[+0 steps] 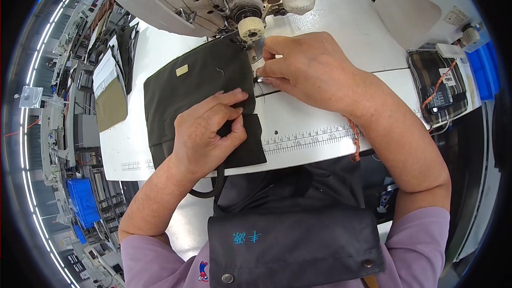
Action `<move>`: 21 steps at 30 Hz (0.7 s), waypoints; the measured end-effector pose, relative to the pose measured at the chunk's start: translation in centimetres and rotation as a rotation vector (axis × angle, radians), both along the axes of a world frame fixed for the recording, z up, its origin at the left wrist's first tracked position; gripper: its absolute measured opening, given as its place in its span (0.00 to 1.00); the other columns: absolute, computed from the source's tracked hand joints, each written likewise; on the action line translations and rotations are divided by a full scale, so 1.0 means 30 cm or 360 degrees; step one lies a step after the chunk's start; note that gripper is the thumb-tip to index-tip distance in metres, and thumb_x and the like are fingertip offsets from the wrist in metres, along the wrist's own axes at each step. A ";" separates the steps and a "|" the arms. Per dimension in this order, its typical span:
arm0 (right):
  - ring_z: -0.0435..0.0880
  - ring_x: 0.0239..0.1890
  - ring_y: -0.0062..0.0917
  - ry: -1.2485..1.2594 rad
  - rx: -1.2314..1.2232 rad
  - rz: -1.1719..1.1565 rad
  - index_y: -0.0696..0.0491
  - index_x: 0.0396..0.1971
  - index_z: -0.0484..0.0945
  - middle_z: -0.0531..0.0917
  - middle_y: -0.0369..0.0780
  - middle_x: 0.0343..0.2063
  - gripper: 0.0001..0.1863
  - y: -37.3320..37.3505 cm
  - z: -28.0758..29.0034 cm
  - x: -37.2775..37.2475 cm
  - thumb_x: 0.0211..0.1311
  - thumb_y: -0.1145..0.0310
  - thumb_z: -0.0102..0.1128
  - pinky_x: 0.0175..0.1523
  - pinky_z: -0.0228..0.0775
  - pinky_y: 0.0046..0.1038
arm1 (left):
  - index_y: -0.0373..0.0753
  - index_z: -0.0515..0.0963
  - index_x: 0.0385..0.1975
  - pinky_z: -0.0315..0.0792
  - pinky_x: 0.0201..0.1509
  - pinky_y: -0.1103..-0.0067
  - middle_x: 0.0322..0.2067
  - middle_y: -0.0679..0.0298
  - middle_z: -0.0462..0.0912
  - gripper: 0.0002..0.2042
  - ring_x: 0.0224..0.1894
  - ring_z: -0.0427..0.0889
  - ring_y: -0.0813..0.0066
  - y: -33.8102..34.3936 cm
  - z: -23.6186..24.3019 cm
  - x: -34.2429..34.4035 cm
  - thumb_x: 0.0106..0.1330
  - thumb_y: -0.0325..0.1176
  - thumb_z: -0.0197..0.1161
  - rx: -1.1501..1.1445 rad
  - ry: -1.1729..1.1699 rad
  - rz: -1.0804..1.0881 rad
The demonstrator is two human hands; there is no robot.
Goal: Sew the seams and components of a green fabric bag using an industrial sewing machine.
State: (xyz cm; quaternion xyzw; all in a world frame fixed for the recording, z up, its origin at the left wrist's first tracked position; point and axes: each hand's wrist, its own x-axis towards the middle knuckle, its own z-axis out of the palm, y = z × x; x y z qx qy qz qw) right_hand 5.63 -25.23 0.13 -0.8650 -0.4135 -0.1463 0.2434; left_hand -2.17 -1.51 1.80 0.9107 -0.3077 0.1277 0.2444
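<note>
A dark green fabric piece (197,77), with a small pale label (182,70) and a loose bit of thread on it, lies on the white table left of the sewing machine's needle area (250,48). My left hand (205,133) rests on its lower right part, thumb and fingers pinched together at a fold. Close to the needle area, beside the fabric's right edge, my right hand (306,69) is closed in a pinch. A tiny shiny tip shows at its fingers; what it belongs to is hidden. A dark strap (218,181) hangs over the table's front edge below my left hand.
The sewing machine's head (176,0) spans the top, with a cream knob (251,29). A ruler strip (304,141) runs along the front edge. Cut fabric pieces (112,98) lie at left. A checked pad (440,88) and orange cord (354,138) are at right.
</note>
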 end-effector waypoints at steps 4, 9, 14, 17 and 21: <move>0.88 0.36 0.30 -0.0227 -0.0198 0.0009 0.50 0.25 0.87 0.83 0.36 0.34 0.05 0.003 0.033 -0.008 0.55 0.69 0.63 0.38 0.81 0.34 | 0.34 0.80 0.46 0.69 0.73 0.57 0.60 0.55 0.81 0.15 0.65 0.79 0.57 0.009 0.025 0.038 0.56 0.22 0.67 0.0159 0.0093 -0.0138; 0.88 0.34 0.30 -0.0287 -0.0194 0.0022 0.51 0.23 0.86 0.83 0.37 0.32 0.04 0.001 0.025 0.000 0.53 0.70 0.64 0.36 0.80 0.33 | 0.35 0.71 0.66 0.50 0.80 0.50 0.71 0.51 0.69 0.31 0.76 0.64 0.51 0.031 0.024 0.049 0.59 0.27 0.63 0.0275 0.0452 -0.0166; 0.85 0.30 0.33 -0.0171 -0.0043 0.0072 0.52 0.21 0.83 0.80 0.37 0.29 0.04 -0.003 0.029 0.000 0.51 0.70 0.66 0.33 0.77 0.37 | 0.35 0.71 0.65 0.52 0.79 0.48 0.70 0.54 0.70 0.30 0.75 0.65 0.53 0.025 0.003 0.040 0.62 0.32 0.68 0.0214 0.0379 -0.0143; 0.84 0.29 0.34 -0.0109 -0.0036 0.0062 0.53 0.21 0.82 0.80 0.37 0.28 0.05 -0.002 0.032 -0.001 0.51 0.69 0.66 0.33 0.76 0.39 | 0.36 0.72 0.66 0.51 0.79 0.48 0.70 0.53 0.70 0.30 0.75 0.66 0.53 0.029 -0.008 0.042 0.62 0.33 0.68 0.0140 0.0377 -0.0130; 0.84 0.29 0.35 -0.0093 -0.0110 0.0075 0.54 0.22 0.82 0.80 0.38 0.28 0.05 0.004 0.052 -0.005 0.53 0.69 0.65 0.33 0.76 0.38 | 0.36 0.73 0.65 0.53 0.78 0.49 0.70 0.55 0.70 0.30 0.75 0.66 0.54 0.029 -0.005 0.054 0.63 0.34 0.70 0.0198 0.0351 -0.0137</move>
